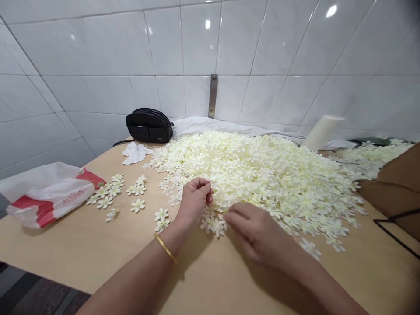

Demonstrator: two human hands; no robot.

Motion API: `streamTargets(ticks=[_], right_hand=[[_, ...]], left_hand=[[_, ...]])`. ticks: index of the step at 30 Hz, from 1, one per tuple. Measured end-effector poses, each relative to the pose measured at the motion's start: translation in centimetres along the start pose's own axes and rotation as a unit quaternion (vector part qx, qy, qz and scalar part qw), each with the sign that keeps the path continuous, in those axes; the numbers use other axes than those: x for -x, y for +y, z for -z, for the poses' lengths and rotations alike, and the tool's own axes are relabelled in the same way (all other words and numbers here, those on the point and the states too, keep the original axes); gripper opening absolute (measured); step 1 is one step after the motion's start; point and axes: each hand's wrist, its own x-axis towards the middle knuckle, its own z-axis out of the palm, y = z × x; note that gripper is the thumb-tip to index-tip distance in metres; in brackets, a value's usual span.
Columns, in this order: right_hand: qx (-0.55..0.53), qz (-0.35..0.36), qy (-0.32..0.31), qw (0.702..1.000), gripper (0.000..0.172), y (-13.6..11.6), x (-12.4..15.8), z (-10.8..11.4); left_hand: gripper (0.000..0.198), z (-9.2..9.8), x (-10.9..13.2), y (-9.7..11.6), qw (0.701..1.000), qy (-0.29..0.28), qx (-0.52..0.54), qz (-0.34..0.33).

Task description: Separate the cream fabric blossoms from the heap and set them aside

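Note:
A wide heap of pale cream flower heads [249, 162], artificial by their look, covers the middle of the table. At its front edge my left hand [196, 197], with a gold bangle [165, 248] on the wrist, is closed in a pinch. Whatever lies between its thumb and finger is too small to make out. My right hand [257, 229] is just to the right, fingers curled together at the near side of the heap. Its fingertips are blurred and what they hold, if anything, is hidden. Between both hands lie a few flowers [215, 224].
Loose flowers [138, 204] are scattered on the table [124, 253] at left, beside a red and white plastic bag [62, 194]. A black pouch [149, 125] and crumpled tissue [136, 153] sit behind. A white cylinder [323, 132] leans at back right, near brown cardboard [393, 188].

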Motion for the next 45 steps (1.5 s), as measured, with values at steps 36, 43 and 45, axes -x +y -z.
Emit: streamTargets(ticks=[36,43,45], right_hand=[[-0.453,-0.254,0.171,0.837,0.024,2.0,-0.4,0.0],[-0.405,-0.215,0.154,0.875,0.027,1.9,-0.4,0.6],[-0.374,-0.224,0.162,0.885,0.029,1.9,-0.3,0.5]], left_hand=[[0.01,-2.6,3.0,0.5,0.989,-0.124,-0.073,-0.044],[0.014,-2.7,3.2,0.9,0.991,-0.129,-0.035,0.026],[0.013,-2.6,3.2,1.0,0.99,-0.13,-0.049,0.014]])
